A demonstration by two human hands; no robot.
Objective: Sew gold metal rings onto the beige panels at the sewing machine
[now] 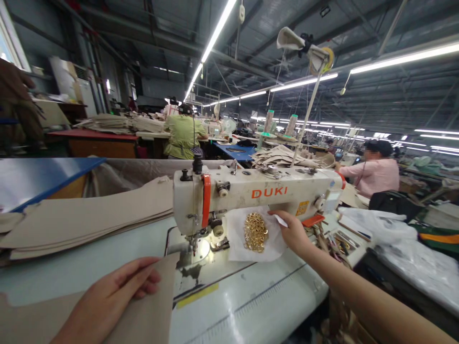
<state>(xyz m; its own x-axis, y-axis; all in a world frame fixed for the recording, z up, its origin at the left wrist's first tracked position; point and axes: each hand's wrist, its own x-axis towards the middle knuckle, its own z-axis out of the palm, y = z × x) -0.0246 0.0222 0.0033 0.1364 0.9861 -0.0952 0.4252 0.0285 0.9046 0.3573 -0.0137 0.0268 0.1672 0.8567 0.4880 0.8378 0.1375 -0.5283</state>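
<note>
My left hand point(111, 296) lies on a beige fabric piece point(150, 310) at the near left of the sewing table, with the thumb on top and the fingers curled round its edge. My right hand point(292, 231) reaches under the arm of the white DUKI sewing machine point(251, 191) and pinches the edge of a white sheet point(238, 234). A heap of gold metal rings point(255, 232) rests on that sheet. The needle and presser foot point(195, 243) are lit, left of the sheet.
A stack of long beige fabric pieces point(89, 215) lies at the left. White plastic bags point(394, 229) and small tools sit at the right. A thread stand point(308, 52) rises behind the machine. A person in green point(182, 134) and one in pink point(375, 172) work farther off.
</note>
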